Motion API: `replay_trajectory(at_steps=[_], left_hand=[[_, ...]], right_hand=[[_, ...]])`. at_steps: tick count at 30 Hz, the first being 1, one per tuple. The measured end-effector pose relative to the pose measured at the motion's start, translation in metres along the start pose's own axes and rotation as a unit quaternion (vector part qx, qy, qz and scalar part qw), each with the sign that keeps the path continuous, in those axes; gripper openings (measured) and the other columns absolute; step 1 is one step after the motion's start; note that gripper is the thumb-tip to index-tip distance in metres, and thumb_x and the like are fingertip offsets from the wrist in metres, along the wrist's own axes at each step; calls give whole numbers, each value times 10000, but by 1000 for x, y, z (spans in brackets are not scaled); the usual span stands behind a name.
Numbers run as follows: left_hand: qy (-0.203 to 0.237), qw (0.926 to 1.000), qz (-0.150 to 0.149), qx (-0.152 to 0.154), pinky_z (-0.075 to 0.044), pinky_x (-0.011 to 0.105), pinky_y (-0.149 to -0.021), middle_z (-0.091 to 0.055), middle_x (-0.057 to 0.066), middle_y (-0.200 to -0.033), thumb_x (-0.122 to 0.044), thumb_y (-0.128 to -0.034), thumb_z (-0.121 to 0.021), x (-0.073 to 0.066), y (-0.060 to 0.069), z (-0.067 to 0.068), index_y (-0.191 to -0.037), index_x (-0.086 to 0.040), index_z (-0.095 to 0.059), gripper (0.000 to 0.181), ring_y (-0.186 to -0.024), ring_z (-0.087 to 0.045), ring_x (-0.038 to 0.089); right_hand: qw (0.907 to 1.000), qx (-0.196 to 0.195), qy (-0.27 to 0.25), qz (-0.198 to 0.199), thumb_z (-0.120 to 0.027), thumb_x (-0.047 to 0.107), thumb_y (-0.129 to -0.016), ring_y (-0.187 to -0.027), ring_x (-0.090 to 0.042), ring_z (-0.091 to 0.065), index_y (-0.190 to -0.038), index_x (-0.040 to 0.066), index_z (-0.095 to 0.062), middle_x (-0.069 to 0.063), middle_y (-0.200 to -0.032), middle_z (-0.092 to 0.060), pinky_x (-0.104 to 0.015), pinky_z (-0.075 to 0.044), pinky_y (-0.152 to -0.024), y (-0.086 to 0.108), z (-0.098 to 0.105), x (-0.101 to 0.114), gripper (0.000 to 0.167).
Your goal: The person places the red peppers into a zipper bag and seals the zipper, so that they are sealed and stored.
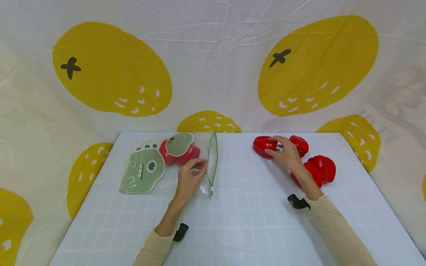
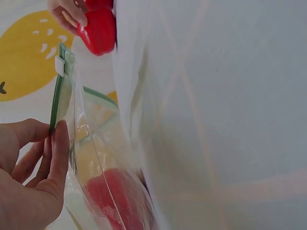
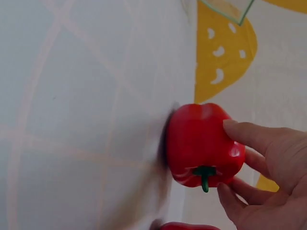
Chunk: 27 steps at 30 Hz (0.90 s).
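Observation:
My left hand (image 1: 190, 178) pinches the green zip edge of a clear zip bag (image 1: 141, 175) with a green dinosaur print. The bag lies on the left of the table, its mouth facing right. Inside it, red bell peppers (image 1: 189, 155) show through the plastic, partly hidden by the print. The white slider (image 2: 60, 66) sits at one end of the zip edge in the left wrist view. On the right, my right hand (image 1: 288, 154) holds a red bell pepper (image 3: 204, 141) between thumb and fingers; its green stem faces the right wrist camera. The pepper appears to rest on the table.
Close to my right hand and forearm lie more red bell peppers: one behind (image 1: 298, 144), one at the right (image 1: 325, 168), and one partly under the forearm (image 1: 313, 173). The table (image 1: 239, 221) has a pale grid cover. A fruit-patterned cloth (image 1: 216, 74) hangs behind it.

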<state>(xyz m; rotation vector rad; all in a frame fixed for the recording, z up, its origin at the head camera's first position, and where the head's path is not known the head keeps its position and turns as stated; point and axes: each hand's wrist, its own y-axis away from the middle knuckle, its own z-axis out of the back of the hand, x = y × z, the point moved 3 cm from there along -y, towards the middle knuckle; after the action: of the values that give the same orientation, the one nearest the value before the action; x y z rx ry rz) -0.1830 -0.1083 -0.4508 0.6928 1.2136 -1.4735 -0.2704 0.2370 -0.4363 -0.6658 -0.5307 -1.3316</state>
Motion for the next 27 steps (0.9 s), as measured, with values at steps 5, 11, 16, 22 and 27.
replay_trajectory(at_steps=[5, 11, 16, 22, 27], left_hand=[[-10, 10000, -3, -5, -624, 361, -807, -743, 104, -1002, -4, -903, -764, 0, 0, 0, -1104, -20, -754, 202, -889, -715, 257], [24, 10000, 15, -13, -623, 356, -809, -746, 107, -1004, -11, -907, -762, 0, -1, 0, -1101, -20, -755, 194, -895, -715, 256], [29, 10000, 12, 7, -623, 362, -809, -746, 109, -1004, -5, -906, -762, 0, 0, 0, -1103, -16, -753, 198, -896, -716, 259], [31, 10000, -34, -6, -625, 367, -804, -742, 108, -995, 1, -903, -762, 0, 0, 0, -1103, -15, -752, 201, -886, -717, 260], [39, 10000, -67, -17, -625, 360, -798, -739, 109, -980, 7, -902, -761, 1, -1, 0, -1098, -10, -751, 197, -874, -717, 258]], right_hand=[[9995, 210, 180, 158, -793, 130, -902, -1297, -461, -467, -1428, -12, -527, -264, -1438, -511, -635, -501, -1000, -2, 2, 1, 605], [9989, 295, 187, 317, -793, 141, -905, -1299, -450, -467, -1419, -12, -539, -264, -1433, -512, -629, -498, -1009, -3, 3, 1, 594], [9991, 258, 71, 330, -791, 171, -913, -1310, -438, -483, -1413, -9, -557, -255, -1418, -542, -612, -489, -1026, -3, 1, -1, 581], [9996, 189, 11, 231, -792, 236, -916, -1293, -413, -517, -1419, 13, -567, -229, -1391, -582, -590, -514, -1005, -3, -2, 0, 595], [9994, 150, -210, 229, -784, 253, -925, -1293, -391, -527, -1417, 25, -571, -207, -1379, -598, -574, -516, -1012, -3, -5, 3, 583]])
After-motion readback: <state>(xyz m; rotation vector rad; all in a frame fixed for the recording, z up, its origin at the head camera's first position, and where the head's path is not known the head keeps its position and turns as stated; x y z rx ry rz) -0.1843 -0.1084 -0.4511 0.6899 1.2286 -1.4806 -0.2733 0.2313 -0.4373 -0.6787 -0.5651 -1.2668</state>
